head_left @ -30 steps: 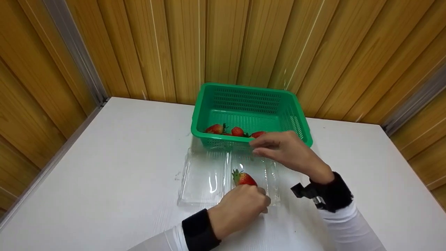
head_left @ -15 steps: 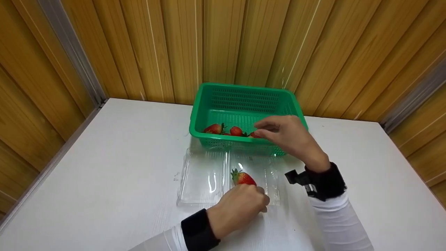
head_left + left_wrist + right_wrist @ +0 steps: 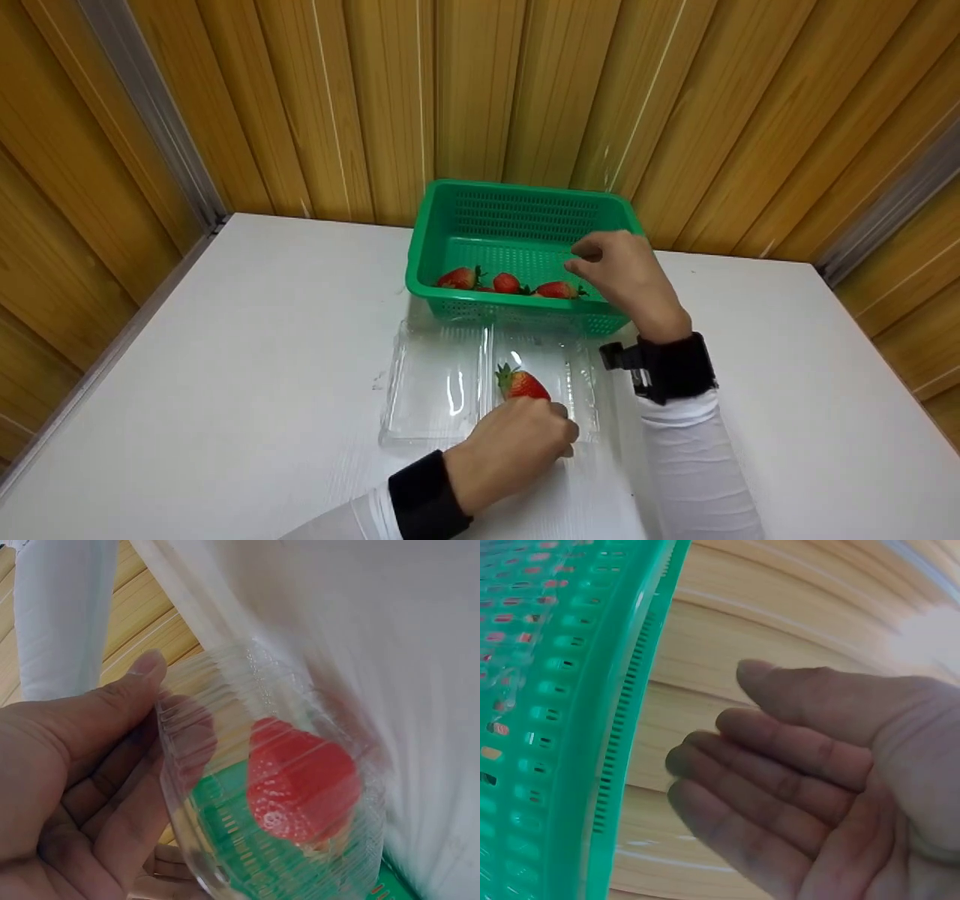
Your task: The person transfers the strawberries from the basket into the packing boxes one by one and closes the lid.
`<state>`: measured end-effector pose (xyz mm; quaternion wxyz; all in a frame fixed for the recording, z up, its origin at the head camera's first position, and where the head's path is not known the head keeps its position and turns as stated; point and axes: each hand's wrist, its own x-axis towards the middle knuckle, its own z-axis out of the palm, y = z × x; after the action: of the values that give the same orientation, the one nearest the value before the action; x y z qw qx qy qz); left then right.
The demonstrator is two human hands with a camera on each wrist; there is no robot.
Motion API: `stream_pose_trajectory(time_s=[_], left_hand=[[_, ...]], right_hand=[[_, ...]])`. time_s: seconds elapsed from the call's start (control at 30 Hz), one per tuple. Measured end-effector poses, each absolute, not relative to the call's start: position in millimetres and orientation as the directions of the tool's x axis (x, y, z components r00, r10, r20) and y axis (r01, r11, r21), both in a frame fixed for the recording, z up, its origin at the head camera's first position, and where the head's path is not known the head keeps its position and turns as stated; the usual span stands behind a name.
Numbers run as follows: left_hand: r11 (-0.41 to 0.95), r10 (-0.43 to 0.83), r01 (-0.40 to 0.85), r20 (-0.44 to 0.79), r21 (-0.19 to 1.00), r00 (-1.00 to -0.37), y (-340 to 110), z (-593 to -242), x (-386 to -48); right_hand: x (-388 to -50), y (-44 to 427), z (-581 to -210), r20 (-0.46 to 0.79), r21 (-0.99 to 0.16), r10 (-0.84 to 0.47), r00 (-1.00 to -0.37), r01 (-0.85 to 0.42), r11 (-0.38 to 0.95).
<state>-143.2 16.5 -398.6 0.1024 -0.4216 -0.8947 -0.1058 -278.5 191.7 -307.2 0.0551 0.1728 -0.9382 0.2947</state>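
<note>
My left hand pinches the near edge of a clear plastic clamshell box, thumb on one side of the wall and fingers on the other, as the left wrist view shows. A single strawberry with green leaves lies in the box's right half, just beyond that hand. Over the right part of the green basket hovers my right hand, its fingers loosely bent and nothing between them. Several strawberries lie along the basket's near wall, to the left of the right hand.
The basket stands right behind the box on a white table. A wood-patterned panel wall rises behind the table, with more panels on both sides.
My right hand has moved from above the basket's near rim farther back and over the basket, uncovering the rightmost strawberry. The left hand and box have stayed in place.
</note>
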Motion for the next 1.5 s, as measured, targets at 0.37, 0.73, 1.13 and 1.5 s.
stream_pose_trajectory(time_s=[0.37, 0.73, 1.13, 1.5], left_hand=[[0.624, 0.732, 0.778, 0.291, 0.077, -0.616, 18, -398, -141], [0.631, 0.732, 0.774, 0.288, 0.052, -0.617, 20, -397, -140], [0.628, 0.739, 0.778, 0.311, 0.005, -0.598, 18, -398, -140], [0.629, 0.739, 0.777, 0.318, -0.010, -0.594, 15, -400, -140]], right_hand=[[-292, 212, -316, 0.131, -0.518, -0.218, -0.967, -0.255, 0.816], [-306, 213, -335, 0.109, -0.489, -0.238, -0.965, -0.261, 0.832], [-318, 213, -349, 0.041, -0.516, -0.217, -0.975, -0.207, 0.831], [-325, 208, -355, 0.022, -0.505, -0.188, -0.982, -0.173, 0.846]])
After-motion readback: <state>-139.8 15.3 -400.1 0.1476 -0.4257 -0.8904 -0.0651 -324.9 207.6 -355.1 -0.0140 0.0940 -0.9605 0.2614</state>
